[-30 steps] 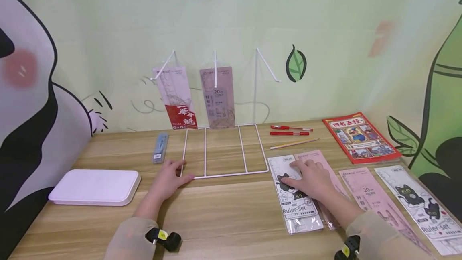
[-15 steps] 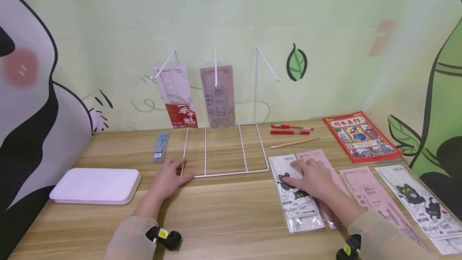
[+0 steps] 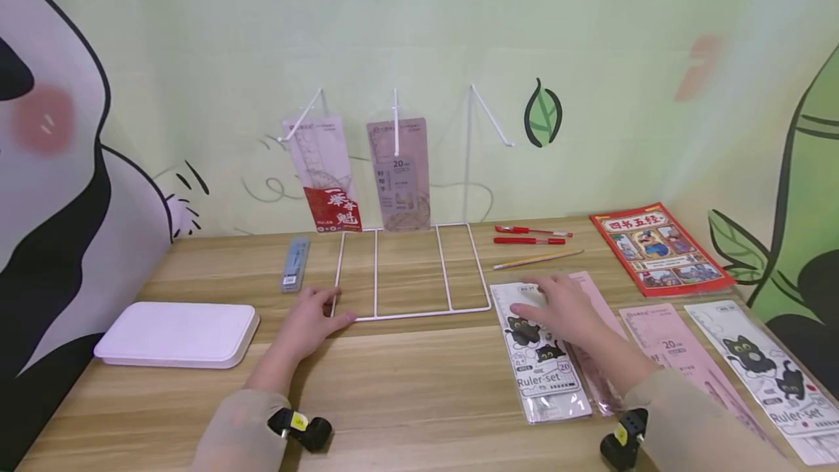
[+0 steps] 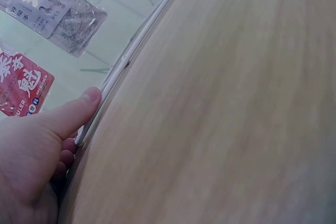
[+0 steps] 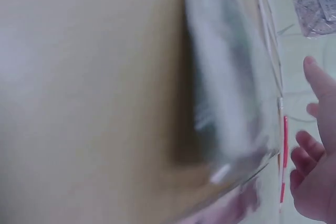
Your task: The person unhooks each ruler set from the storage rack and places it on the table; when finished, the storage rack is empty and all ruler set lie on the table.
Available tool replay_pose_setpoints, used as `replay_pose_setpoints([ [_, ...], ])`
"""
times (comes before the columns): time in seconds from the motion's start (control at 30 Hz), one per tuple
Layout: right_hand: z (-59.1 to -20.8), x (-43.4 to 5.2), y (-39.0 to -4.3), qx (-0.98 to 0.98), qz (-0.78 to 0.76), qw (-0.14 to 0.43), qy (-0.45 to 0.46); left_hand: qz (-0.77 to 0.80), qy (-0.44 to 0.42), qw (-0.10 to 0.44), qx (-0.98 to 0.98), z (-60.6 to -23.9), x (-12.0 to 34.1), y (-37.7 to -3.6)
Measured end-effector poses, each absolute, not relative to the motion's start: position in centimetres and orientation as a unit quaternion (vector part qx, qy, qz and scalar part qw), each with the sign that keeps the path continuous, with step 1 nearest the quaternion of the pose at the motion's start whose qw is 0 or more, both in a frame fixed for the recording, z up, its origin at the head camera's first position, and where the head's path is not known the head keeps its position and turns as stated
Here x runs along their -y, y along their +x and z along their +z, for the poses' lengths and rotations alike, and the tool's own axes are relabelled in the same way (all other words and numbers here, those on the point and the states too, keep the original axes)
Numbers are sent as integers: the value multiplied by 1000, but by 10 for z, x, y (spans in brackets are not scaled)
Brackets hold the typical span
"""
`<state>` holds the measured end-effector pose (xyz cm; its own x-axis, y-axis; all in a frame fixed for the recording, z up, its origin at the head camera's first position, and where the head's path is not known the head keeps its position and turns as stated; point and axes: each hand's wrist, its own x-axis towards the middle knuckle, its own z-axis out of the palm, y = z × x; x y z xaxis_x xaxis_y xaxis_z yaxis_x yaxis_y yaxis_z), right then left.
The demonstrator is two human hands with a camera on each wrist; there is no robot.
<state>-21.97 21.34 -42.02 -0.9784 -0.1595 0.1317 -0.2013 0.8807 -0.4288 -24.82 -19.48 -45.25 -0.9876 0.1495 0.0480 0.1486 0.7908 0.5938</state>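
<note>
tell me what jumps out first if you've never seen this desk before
The white wire display rack stands mid-desk against the wall, with two ruler packets hanging from its hooks. The left hand rests on its front left corner, and the right hand lies on a cat-print ruler set to the rack's right. A red-covered book lies far right.

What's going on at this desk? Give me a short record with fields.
Left hand: rests on the front left corner of the wire rack
Right hand: fingers spread on the cat ruler set
Hanging on rack: two ruler packs
Behind right hand: two red pens, a pencil
Far right: red book
Left: white tray
</note>
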Motion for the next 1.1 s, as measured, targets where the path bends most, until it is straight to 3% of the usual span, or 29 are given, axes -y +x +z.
replay_pose_setpoints([
  [0.47,-394,-185,-267,916,353,46,184,318,75,5,-945,-450,195,-248],
  [1.1,-350,-124,-309,910,337,55,234,318,87,2,-944,-453,195,-250],
])
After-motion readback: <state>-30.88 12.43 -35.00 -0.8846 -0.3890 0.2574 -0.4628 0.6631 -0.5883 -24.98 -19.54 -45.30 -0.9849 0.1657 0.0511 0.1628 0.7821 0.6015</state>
